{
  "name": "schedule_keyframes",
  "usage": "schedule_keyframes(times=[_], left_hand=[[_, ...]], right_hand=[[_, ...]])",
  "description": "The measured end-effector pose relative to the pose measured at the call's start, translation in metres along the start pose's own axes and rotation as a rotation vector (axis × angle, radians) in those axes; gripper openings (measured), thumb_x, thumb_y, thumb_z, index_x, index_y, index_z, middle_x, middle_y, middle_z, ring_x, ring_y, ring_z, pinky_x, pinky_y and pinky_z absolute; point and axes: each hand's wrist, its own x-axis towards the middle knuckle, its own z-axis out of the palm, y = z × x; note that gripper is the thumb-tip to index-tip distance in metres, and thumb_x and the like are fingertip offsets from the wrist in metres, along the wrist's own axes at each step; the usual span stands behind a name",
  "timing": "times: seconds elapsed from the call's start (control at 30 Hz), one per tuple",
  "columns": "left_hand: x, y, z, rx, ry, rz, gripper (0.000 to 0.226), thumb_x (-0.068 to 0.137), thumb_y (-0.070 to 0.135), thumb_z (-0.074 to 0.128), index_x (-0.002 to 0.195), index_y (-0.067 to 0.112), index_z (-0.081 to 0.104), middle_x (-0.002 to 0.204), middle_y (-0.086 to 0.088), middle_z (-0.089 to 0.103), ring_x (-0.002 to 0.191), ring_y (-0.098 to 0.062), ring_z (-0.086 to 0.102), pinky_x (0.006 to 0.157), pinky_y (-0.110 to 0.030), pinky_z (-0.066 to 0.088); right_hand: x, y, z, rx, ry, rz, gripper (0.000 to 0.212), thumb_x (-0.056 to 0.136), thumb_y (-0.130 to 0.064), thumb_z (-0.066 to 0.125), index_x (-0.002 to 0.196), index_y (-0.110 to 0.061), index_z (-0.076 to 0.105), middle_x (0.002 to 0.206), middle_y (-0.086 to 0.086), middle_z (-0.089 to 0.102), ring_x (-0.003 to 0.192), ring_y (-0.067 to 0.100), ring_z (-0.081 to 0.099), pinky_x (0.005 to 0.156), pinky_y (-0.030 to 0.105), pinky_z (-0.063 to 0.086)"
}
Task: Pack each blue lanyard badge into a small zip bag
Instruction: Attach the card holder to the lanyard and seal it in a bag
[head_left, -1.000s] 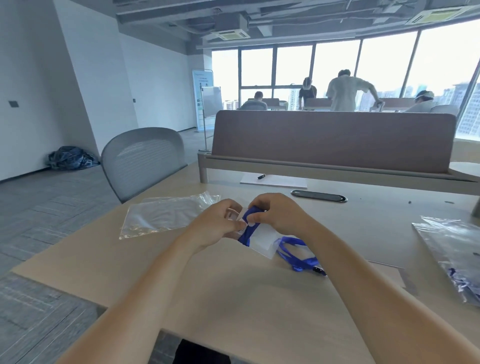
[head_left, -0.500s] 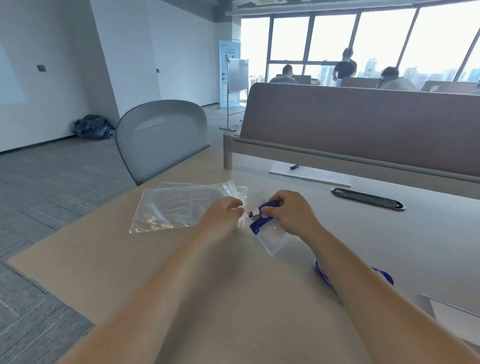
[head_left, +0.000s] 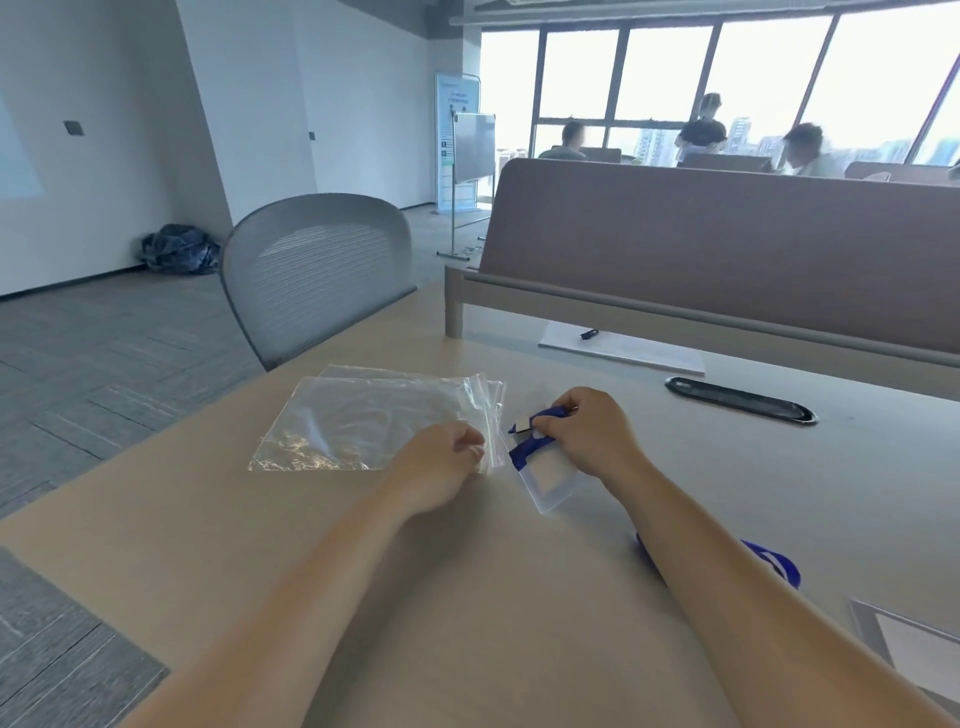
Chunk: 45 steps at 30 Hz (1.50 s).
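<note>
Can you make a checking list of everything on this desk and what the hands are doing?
Surface: light wooden desk.
Job's things: clear zip bags lie flat; badge with blue lanyard beside them, not bagged yet.
Clutter: paper sheet with a pen.
Hands: left hand pinches the zip bags' edge; right hand grips the badge's top.
Cables: nothing seen; only a black desk slot.
Surroundings: grey chair, brown divider, people far behind.

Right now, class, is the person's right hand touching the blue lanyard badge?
Touching. In the head view the right hand has its fingers curled round the top of the blue lanyard badge, with no gap.
</note>
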Motion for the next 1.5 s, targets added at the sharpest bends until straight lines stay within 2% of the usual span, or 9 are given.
schedule_keyframes(times=[0.13,0.3,0.57,0.67,0.83,0.93,1.23,1.4,1.5], left_hand=[[-0.030,0.008,0.000,-0.025,-0.007,0.016,0.017,0.097,0.022,0.053,0.102,0.019,0.069,0.099,0.002,0.072,0.096,-0.017,0.065,0.083,-0.027,0.046],[-0.066,0.010,0.002,-0.117,0.001,0.012,0.014,0.094,0.019,0.056,0.088,0.023,0.068,0.087,0.003,0.075,0.085,-0.018,0.072,0.089,-0.037,0.055],[-0.091,0.018,0.002,-0.135,0.044,0.006,0.005,0.084,0.020,0.062,0.082,0.023,0.066,0.078,0.002,0.073,0.065,-0.018,0.071,0.077,-0.044,0.061],[-0.089,0.031,0.006,-0.087,0.023,0.047,0.009,0.088,0.022,0.064,0.096,0.028,0.066,0.094,0.002,0.068,0.072,-0.016,0.066,0.073,-0.033,0.057],[-0.076,0.038,0.013,0.059,-0.049,0.108,0.029,0.093,0.023,0.055,0.110,0.039,0.072,0.119,0.000,0.068,0.101,-0.016,0.065,0.089,-0.029,0.050],[-0.069,0.037,0.016,0.113,-0.118,0.076,0.038,0.090,0.020,0.050,0.111,0.041,0.072,0.113,0.000,0.072,0.092,-0.020,0.071,0.084,-0.027,0.054],[-0.058,0.030,0.017,0.072,-0.083,0.010,0.031,0.096,0.013,0.051,0.119,0.019,0.070,0.125,0.002,0.066,0.111,-0.017,0.061,0.092,-0.023,0.042],[-0.059,0.031,0.017,-0.059,-0.061,-0.024,0.034,0.094,0.008,0.047,0.115,0.019,0.070,0.088,-0.006,0.072,0.069,-0.014,0.065,0.072,-0.025,0.049],[-0.058,0.031,0.017,-0.113,-0.015,-0.006,0.029,0.094,0.012,0.050,0.108,0.018,0.074,0.089,-0.002,0.075,0.058,-0.007,0.068,0.069,-0.024,0.053]], right_hand=[[-0.027,-0.004,-0.007,0.008,0.012,0.019,0.020,0.076,-0.024,0.077,0.083,-0.009,0.066,0.084,0.006,0.067,0.078,0.026,0.062,0.065,0.032,0.044],[-0.066,-0.008,-0.015,-0.003,0.032,0.044,0.019,0.075,-0.024,0.077,0.081,-0.014,0.063,0.081,0.001,0.062,0.076,0.023,0.058,0.064,0.031,0.043],[-0.102,-0.005,-0.028,-0.031,0.101,0.086,0.020,0.077,-0.025,0.076,0.085,-0.014,0.062,0.083,0.001,0.063,0.085,0.026,0.062,0.075,0.039,0.051],[-0.102,-0.001,-0.033,-0.032,0.109,0.110,0.019,0.079,-0.026,0.075,0.085,-0.016,0.059,0.080,-0.002,0.060,0.082,0.024,0.059,0.072,0.037,0.048],[-0.092,0.002,-0.034,-0.058,0.091,0.122,0.021,0.083,-0.028,0.072,0.092,-0.016,0.059,0.079,-0.004,0.057,0.081,0.021,0.057,0.068,0.033,0.044],[-0.083,0.005,-0.032,-0.065,0.095,0.125,0.020,0.084,-0.028,0.071,0.095,-0.015,0.059,0.077,-0.005,0.054,0.073,0.015,0.052,0.064,0.030,0.040],[-0.076,0.003,-0.022,0.092,0.079,0.127,0.020,0.080,-0.025,0.074,0.086,-0.010,0.061,0.074,0.002,0.059,0.071,0.021,0.055,0.066,0.032,0.041],[-0.077,-0.005,-0.017,0.096,0.039,0.132,0.020,0.080,-0.022,0.073,0.077,-0.014,0.056,0.071,0.002,0.057,0.070,0.023,0.056,0.063,0.030,0.041],[-0.077,-0.005,-0.016,0.079,0.050,0.153,0.021,0.081,-0.020,0.072,0.073,-0.015,0.054,0.068,0.002,0.055,0.070,0.024,0.056,0.063,0.031,0.041]])
